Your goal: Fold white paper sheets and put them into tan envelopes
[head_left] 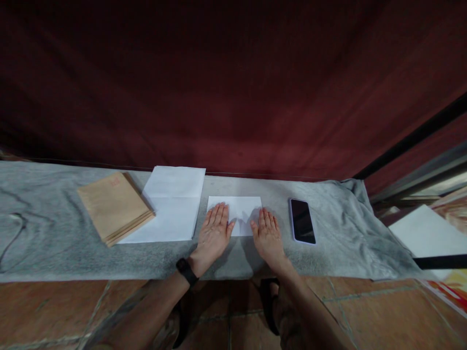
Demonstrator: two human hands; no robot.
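Note:
A small folded white sheet (242,208) lies on the grey cloth-covered table (65,253) in the middle of the head view. My left hand (214,233) lies flat on its left part, fingers stretched out and together. My right hand (267,233) lies flat on its right lower corner, fingers straight. Neither hand grips anything. A black band (187,271) is on my left wrist.
Left of the hands lies a larger white sheet (171,204), and beside it a stack of brown envelopes (114,206). A dark phone (302,220) lies right of my right hand. A dark red curtain (233,82) hangs behind the table. More white paper (423,233) sits at far right.

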